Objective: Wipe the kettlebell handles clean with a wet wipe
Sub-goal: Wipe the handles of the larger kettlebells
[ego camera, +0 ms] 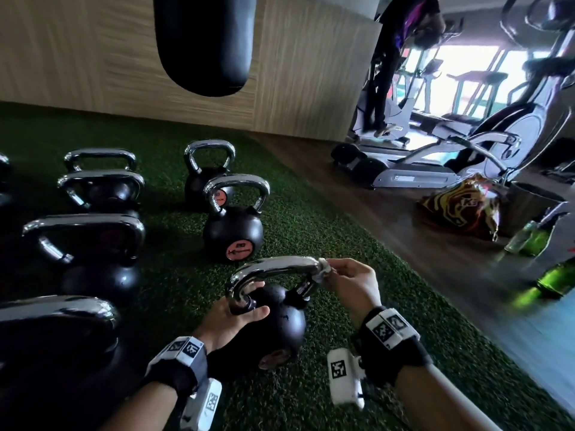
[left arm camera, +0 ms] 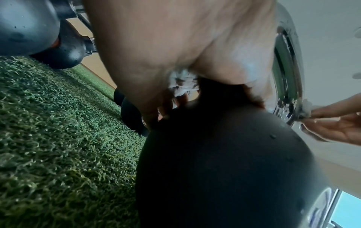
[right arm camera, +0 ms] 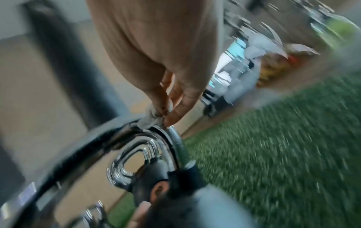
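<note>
Overhead, left hand [ego camera: 231, 318] grips kettlebell [ego camera: 273, 318] handle base; right-wrist view alone shows right hand [right arm camera: 166, 64] pinching wipe [right arm camera: 150, 118].

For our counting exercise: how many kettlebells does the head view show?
7 kettlebells: one being wiped, two behind it, four in a row at left. Another may be cut off at the left edge.
</note>
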Demonstrator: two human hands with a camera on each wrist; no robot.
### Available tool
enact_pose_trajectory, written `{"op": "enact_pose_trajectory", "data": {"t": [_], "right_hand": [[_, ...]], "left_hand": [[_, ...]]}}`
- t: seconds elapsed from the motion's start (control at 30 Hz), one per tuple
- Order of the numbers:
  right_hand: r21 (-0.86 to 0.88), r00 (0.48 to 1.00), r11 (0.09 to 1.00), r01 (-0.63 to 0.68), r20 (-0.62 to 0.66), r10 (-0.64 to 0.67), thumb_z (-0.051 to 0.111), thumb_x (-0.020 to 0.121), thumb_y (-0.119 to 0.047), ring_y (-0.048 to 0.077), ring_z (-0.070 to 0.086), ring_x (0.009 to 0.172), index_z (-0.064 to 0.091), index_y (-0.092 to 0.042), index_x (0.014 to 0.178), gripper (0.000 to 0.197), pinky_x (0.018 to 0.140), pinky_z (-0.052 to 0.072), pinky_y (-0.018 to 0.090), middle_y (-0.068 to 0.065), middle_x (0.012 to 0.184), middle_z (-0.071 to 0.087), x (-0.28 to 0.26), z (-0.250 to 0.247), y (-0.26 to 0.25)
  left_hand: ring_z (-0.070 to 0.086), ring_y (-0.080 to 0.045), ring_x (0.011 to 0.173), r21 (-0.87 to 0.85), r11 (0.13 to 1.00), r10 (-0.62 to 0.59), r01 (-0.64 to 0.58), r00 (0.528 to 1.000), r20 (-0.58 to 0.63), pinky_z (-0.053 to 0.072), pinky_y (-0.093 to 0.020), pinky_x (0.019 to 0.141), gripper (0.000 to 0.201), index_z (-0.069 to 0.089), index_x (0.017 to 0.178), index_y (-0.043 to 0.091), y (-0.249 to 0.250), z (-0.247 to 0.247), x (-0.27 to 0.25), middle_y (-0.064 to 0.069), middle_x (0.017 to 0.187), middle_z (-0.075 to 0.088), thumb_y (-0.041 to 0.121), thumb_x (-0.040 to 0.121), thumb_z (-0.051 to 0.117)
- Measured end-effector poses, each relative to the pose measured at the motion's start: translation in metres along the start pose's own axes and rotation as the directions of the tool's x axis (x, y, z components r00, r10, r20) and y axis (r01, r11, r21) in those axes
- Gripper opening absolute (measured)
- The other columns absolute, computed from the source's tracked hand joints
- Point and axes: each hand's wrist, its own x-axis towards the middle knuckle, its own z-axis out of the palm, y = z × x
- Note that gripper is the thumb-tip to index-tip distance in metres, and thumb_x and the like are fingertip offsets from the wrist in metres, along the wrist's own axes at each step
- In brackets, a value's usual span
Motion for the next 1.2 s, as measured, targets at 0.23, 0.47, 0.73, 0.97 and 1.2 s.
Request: {"op": "enact_pose_trajectory", "data": {"t": [0.23,0.47,0.73,0.97,1.2], "right_hand": [[0.145,0.993,0.982,-0.121,0.023,0.119,0.083,0.071,0.007,0.014,0.070,0.068,0.078,-0.011,0.092,0.027,0.057,0.056,0.023,0.005,0.081,0.079,0.012,0.003,0.026],[0.227,0.958,0.934,-0.277,0.148,0.248,0.069,0.077,0.021,0.026,0.068,0.073,0.072,0.004,0.093,0.024,0.070,0.060,0.034,0.017,0.083,0.073,0.016,0.015,0.067],[0.140,0.990,0.981,0.135,0.030,-0.141,0.089,0.074,-0.042,0.018,0.077,0.084,0.079,-0.023,0.097,0.032,0.077,0.059,0.034,0.002,0.087,0.080,0.004,-0.012,0.014],[0.170,0.824,0.883,0.437,0.320,-0.469,0.083,0.070,-0.051,0.010,0.073,0.081,0.078,-0.029,0.096,0.034,0.071,0.056,0.020,-0.004,0.091,0.078,-0.054,0.011,-0.058],[0.099,0.811,0.844,0.527,0.238,-0.534,0.087,0.075,-0.024,0.011,0.066,0.067,0.066,-0.033,0.101,0.035,0.061,0.050,0.026,-0.008,0.086,0.076,-0.057,0.023,-0.069]], "left_hand": [[0.063,0.008,0.091,0.209,0.976,-0.052,0.063,0.997,-0.056,0.045,-0.016,0.089,0.073,0.053,0.126,0.069,0.023,-0.003,-0.013,0.023,0.096,0.072,0.090,0.058,0.068],[0.066,-0.011,0.108,0.489,0.811,-0.300,0.322,0.946,-0.125,0.049,-0.027,0.089,0.085,0.070,0.117,0.041,0.062,-0.004,-0.031,0.013,0.118,0.071,0.099,0.056,0.055],[0.074,-0.016,0.072,0.796,0.537,-0.370,0.279,0.926,-0.074,0.058,-0.027,0.067,0.013,0.078,0.083,0.020,0.154,-0.038,-0.047,0.002,0.078,0.078,0.023,0.086,0.066],[0.073,0.001,0.075,0.372,0.908,0.317,-0.195,0.899,-0.302,0.061,-0.026,0.075,0.012,0.080,0.094,0.032,0.209,-0.022,-0.053,0.012,0.081,0.078,0.036,0.095,0.069],[0.073,-0.017,0.090,-0.340,0.937,0.071,-0.082,0.996,-0.046,0.061,-0.028,0.085,0.028,0.075,0.118,0.008,0.206,-0.006,-0.054,-0.009,0.092,0.078,0.020,0.094,0.068]]}}
